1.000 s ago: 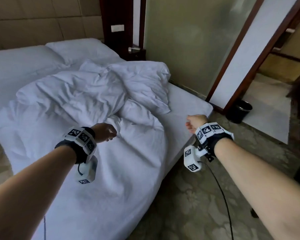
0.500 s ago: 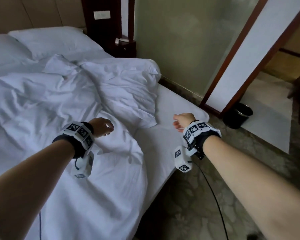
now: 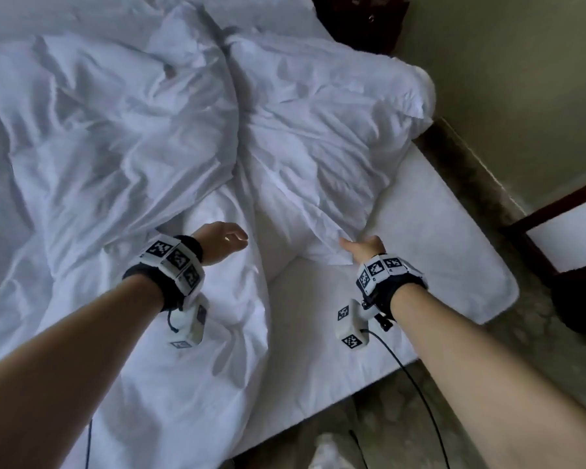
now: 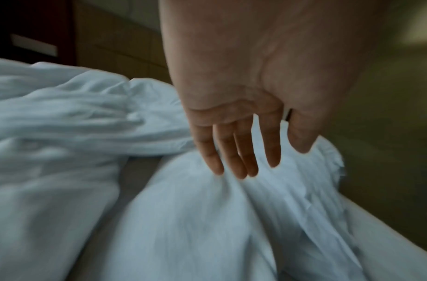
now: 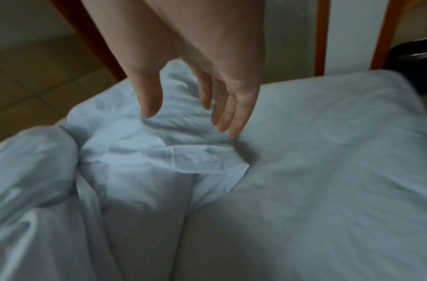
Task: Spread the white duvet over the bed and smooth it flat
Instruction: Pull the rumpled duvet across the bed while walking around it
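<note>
my right hand (image 3: 364, 247) is spread, fingers straight, reaching at the near corner of the white duvet (image 3: 170, 137); contact unclear. my left hand (image 3: 222, 239) hangs relaxed over it, holding nothing. the duvet lies rumpled across the bed (image 3: 447, 265), mattress corner bare.

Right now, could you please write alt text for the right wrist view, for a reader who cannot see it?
The right hand reaches down with straight, relaxed fingers toward a crumpled fold of the white duvet, holding nothing. Beside the fold lies a bare stretch of the bed, with a black bin on the floor beyond it.
</note>
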### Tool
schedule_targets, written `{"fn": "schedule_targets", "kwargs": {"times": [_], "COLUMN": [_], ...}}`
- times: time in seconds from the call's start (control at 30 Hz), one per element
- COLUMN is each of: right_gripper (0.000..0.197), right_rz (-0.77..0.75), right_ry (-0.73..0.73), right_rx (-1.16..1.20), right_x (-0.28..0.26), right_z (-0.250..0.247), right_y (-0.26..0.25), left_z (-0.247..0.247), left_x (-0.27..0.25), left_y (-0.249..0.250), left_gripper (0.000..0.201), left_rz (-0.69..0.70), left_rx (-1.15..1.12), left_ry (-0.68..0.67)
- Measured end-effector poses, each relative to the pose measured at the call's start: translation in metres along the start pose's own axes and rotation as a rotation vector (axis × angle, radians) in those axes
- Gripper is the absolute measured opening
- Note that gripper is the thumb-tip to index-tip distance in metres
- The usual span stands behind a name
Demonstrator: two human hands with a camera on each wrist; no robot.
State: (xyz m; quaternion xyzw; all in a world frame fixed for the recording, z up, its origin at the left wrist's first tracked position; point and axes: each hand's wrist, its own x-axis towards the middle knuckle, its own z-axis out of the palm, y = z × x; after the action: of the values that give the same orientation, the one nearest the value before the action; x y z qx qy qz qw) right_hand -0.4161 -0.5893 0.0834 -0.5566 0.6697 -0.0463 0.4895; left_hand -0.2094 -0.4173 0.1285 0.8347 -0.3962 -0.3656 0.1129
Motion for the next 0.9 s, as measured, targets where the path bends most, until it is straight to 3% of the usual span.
{"fn": "schedule_targets", "kwargs": {"times": [0.07,0.17,0.3,0.4,0.47,0.53,0.6,0.7,0.8,0.83,0.9], "right_gripper": [0.073,0.088,0.105,0.109,0.094,0.073,0.064,0.054,0.037,0.037,0.047], "right_rz": [0.034,0.112,0.130,0.100,0.039,-0.019,-0.067,-0.223,-0.422,-0.449,-0.443], "right_ry": [-0.008,-0.044,-0.091,-0.121,-0.172,-0.177,-0.080,0.078,-0.086,-0.185,-0.360], "right_rx": [-0.039,-0.113,-0.298,-0.244,-0.224,-0.253,-0.301,-0.309,-0.226,-0.236,-0.264], "right_x": [0.035,0.083,0.128,0.157,0.169,0.172,0.165,0.149,0.122,0.110,0.085], "right_z": [0.013,0.033,0.042,0.051,0.057,0.059,0.056,0.047,0.048,0.050,0.057], "right_y": [0.004,0.016,0.028,0.030,0.022,0.013,0.003,-0.021,-0.058,-0.072,-0.097], "left_z": [0.024,0.065,0.098,0.108,0.110,0.106,0.098,0.081,0.065,0.060,0.053], "left_x": [0.018,0.047,0.062,0.069,0.073,0.076,0.077,0.071,0.050,0.043,0.026], "left_y": [-0.004,-0.011,-0.010,-0.013,-0.017,-0.015,-0.009,0.011,0.039,0.048,0.065], "left_gripper": [0.029,0.043,0.071,0.092,0.102,0.095,0.073,0.045,0.024,0.011,0.013], "left_rz": [-0.096,-0.211,-0.338,-0.453,-0.549,-0.611,-0.640,-0.567,-0.416,-0.358,-0.254], "left_rx": [-0.063,-0.057,0.019,0.032,0.012,-0.092,-0.164,-0.233,-0.258,-0.261,-0.259], "left_ry": [0.017,0.012,0.209,0.359,0.397,0.378,0.333,0.230,0.127,0.081,-0.044]}}
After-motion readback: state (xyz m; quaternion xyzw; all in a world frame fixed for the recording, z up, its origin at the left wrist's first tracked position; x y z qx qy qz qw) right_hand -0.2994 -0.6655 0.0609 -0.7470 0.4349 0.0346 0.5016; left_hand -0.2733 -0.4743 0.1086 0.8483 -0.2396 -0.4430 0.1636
